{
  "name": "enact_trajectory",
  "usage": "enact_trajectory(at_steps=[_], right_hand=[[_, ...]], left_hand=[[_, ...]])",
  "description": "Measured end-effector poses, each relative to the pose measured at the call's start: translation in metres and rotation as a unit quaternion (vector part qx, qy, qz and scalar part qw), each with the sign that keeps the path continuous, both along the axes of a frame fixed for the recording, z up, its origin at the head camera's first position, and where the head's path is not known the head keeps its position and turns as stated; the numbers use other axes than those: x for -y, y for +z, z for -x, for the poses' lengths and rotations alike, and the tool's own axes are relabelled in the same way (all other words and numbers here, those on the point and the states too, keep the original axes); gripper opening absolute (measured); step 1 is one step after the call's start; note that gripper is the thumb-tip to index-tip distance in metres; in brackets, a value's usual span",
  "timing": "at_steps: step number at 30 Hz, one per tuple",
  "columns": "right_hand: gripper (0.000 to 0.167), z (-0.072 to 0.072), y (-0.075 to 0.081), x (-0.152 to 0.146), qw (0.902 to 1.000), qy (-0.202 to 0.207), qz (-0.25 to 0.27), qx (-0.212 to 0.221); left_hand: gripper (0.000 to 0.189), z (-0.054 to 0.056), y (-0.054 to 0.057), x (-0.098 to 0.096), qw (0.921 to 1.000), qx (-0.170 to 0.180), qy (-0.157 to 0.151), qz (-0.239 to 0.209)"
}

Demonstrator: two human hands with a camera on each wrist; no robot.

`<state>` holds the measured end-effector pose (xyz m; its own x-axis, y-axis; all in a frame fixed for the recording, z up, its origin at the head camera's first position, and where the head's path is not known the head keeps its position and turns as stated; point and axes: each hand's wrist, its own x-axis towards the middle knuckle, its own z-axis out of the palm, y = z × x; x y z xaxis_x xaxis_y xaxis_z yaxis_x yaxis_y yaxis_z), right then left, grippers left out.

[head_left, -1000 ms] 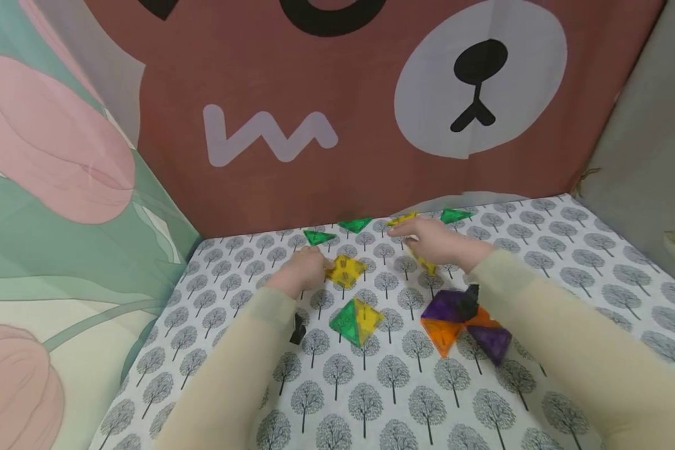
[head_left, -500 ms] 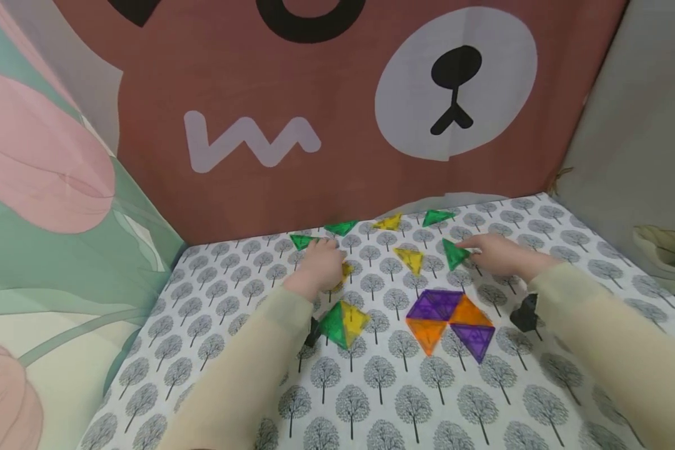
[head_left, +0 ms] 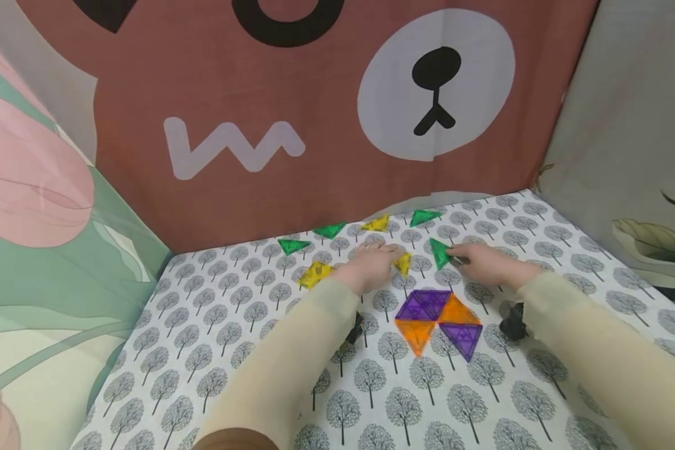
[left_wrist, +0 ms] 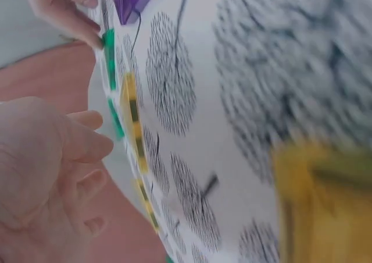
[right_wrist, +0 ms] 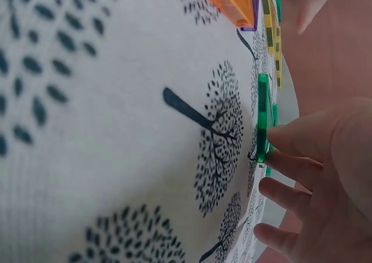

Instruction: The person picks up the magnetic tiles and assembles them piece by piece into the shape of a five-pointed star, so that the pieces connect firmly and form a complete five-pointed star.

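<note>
In the head view my left hand [head_left: 371, 267] reaches over the cloth beside a yellow triangle magnetic tile [head_left: 403, 264], covering part of it. The left wrist view shows the left hand's fingers [left_wrist: 87, 144] loosely bent and apart from the tiles. To the right, my right hand [head_left: 486, 264] pinches the edge of a green triangle magnetic tile [head_left: 440, 254] between thumb and forefinger. The right wrist view shows that green tile [right_wrist: 263, 117] standing near the cloth at the thumb tip, the other fingers spread.
Purple tiles [head_left: 424, 305] and orange tiles [head_left: 416, 334] lie joined in front. Green tiles [head_left: 294, 245] and a yellow tile [head_left: 377, 223] lie along the back, by the brown bear-print curtain [head_left: 247, 200]. Another yellow piece [head_left: 315, 274] lies left of my left hand.
My left hand has moved right, from the left yellow piece to beside the yellow triangle. My right hand moved right off the yellow tiles and took hold of the green triangle. The head view has shifted.
</note>
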<state>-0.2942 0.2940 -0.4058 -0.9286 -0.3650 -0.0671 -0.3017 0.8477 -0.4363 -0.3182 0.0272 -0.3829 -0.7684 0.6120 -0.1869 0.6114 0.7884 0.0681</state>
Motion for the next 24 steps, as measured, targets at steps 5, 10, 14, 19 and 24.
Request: enact_trajectory(at_steps=[5,10,14,19,24], right_hand=[[0.049,0.000,0.001,0.006,0.9999,0.000,-0.011,0.002],[0.048,0.000,0.002,0.010,0.9999,-0.003,-0.009,0.004],[0.048,-0.001,0.003,0.009,0.9999,-0.006,-0.012,0.001],[0.048,-0.002,0.003,0.008,0.9998,-0.014,-0.015,0.000],[0.048,-0.002,0.001,0.006,0.9997,-0.017,-0.014,0.003]], left_hand=[[0.071,-0.002,-0.001,-0.011,0.9993,0.031,0.005,0.022],[0.071,-0.003,-0.001,-0.011,0.9988,0.029,0.028,0.028],[0.062,-0.004,0.001,-0.007,0.9986,0.023,0.046,0.011],[0.048,-0.001,0.001,-0.003,0.9992,0.007,0.039,0.006],[0.048,0.004,-0.002,0.000,0.9986,0.017,0.048,0.014]])
